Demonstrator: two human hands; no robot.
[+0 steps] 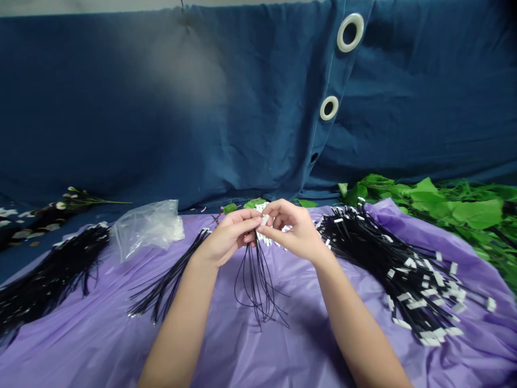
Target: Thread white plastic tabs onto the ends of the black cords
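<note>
My left hand [228, 236] is closed, its thumb and fingertips pinching the top of several thin black wires [258, 283]. The wires hang down in loose loops, with their free ends spread above the purple cloth. My right hand [294, 229] is closed too, its fingertips on a small white connector [264, 219] at the wires' upper end. How the wires join the connector is hidden by my fingers. Just behind my hands lies a pile of loose white connectors [271, 238], partly covered by them. A small bundle of black wires [172, 283] rests beside my left forearm.
Purple plastic cloth [299, 328] covers the work surface. A clear plastic bag [145, 229] and a large black wire bundle [52, 272] lie left. Many black wires with white ends [375, 253] lie right, near green leaves [472, 207]. A blue curtain [242, 108] hangs behind.
</note>
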